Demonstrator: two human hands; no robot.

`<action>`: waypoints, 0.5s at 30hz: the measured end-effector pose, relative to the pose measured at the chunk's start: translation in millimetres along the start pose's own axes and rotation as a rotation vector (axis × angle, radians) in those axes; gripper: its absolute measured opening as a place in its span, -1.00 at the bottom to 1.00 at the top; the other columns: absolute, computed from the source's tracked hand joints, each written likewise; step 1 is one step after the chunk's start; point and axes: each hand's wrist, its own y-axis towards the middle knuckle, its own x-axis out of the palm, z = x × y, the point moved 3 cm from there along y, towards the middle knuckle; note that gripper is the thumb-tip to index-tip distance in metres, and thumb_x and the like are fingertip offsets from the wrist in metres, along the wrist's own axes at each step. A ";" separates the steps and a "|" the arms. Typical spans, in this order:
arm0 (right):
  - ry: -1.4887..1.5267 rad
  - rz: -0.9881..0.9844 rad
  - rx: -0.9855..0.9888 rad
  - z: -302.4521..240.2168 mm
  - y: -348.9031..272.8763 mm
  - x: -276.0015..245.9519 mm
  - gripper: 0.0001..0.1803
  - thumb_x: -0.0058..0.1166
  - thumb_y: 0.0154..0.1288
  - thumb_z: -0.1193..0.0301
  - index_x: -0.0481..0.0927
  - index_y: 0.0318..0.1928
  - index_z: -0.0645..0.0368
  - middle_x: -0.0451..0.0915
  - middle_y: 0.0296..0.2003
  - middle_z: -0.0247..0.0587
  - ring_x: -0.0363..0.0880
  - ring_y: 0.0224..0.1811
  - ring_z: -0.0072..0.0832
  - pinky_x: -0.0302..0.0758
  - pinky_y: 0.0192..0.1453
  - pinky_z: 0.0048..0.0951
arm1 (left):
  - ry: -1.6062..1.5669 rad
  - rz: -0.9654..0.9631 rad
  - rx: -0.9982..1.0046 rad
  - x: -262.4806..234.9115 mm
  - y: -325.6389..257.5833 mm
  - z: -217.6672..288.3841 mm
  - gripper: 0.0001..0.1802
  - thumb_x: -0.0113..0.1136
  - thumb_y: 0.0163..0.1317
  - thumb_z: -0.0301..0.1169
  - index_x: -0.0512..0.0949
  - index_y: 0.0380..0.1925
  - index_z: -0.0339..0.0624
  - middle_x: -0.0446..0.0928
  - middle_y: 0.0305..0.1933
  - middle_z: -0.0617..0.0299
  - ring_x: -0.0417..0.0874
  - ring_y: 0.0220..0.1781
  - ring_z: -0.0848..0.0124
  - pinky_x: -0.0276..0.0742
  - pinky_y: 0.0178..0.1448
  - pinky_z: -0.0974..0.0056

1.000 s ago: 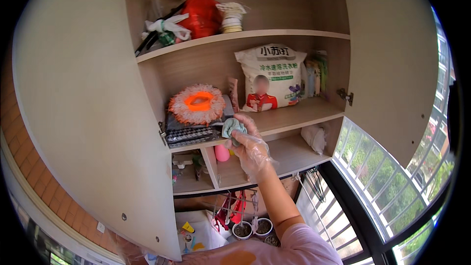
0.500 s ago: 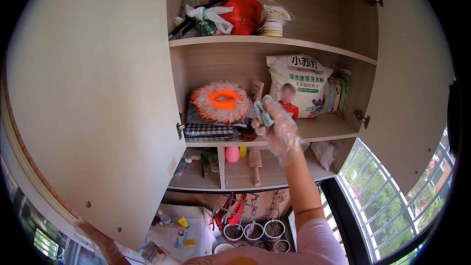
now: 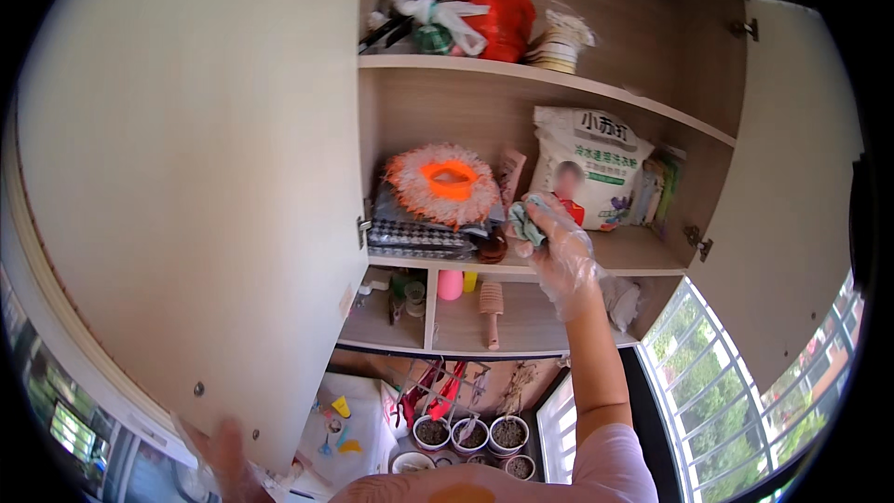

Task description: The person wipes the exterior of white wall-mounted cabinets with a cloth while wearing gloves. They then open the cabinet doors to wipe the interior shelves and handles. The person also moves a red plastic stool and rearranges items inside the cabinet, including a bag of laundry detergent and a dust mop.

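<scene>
At the lower left, the blurred left hand touches the bottom edge of the open beige cupboard door; its grip I cannot tell. At the middle shelf, the plastic-gloved right hand is closed around a crumpled green-grey cloth. The cloth looks soft and light, easy to take bunched anywhere.

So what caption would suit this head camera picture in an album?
Gloved right hand holds a small cloth at an open cupboard's middle shelf, beside an orange mop head.
</scene>
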 end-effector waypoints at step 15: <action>-0.025 -0.091 -0.035 20.3 2.6 3.5 -0.80 -0.02 0.28 0.47 0.39 -0.09 0.18 0.51 -0.33 -0.24 0.49 -0.37 -0.52 0.34 -0.53 -0.61 | -0.209 0.071 -0.052 23.9 9.2 20.2 -0.13 0.31 -0.22 -0.31 0.19 0.17 -0.31 0.38 -0.03 0.01 0.48 -0.07 0.21 0.47 -0.09 0.21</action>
